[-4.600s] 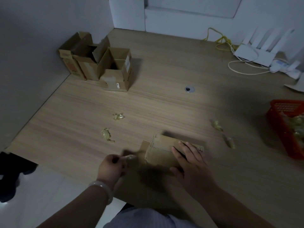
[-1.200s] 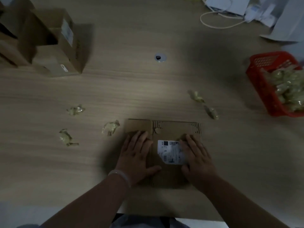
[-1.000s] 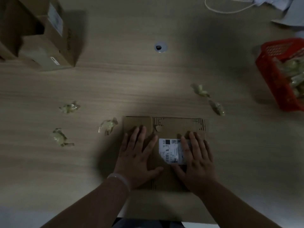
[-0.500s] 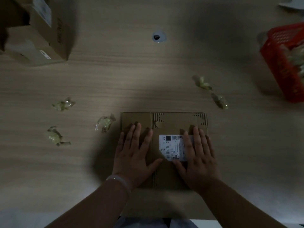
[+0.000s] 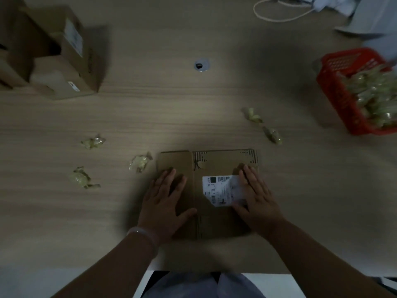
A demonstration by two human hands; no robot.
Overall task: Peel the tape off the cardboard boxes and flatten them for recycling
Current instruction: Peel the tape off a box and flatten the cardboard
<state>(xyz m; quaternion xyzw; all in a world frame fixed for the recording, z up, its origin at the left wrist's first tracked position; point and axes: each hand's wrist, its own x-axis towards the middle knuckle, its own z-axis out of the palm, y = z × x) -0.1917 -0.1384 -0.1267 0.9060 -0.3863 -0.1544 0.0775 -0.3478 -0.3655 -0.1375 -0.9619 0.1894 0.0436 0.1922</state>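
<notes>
flattened box [image 5: 214, 164] is lain flat at table's [image 5: 171, 112] near edge | left hand [image 5: 164, 201] and right hand [image 5: 256, 197] are pressed on it, fingers straight, nothing gripped | tape wads [image 5: 140, 162] are scattered beside | standing boxes [image 5: 62, 52] are seen far left | red basket [image 5: 339, 89] far right

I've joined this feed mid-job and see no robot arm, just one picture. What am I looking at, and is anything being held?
There is no machine. A person works bare-handed, and the single camera sits on their head, looking down. The left hand and right hand lie flat, fingers straight, pressing a flattened box with a white label onto the table. Nothing is gripped. Crumpled tape scraps lie around it. A red basket at the right holds what looks like more, and unflattened boxes stand at the far left.
</notes>
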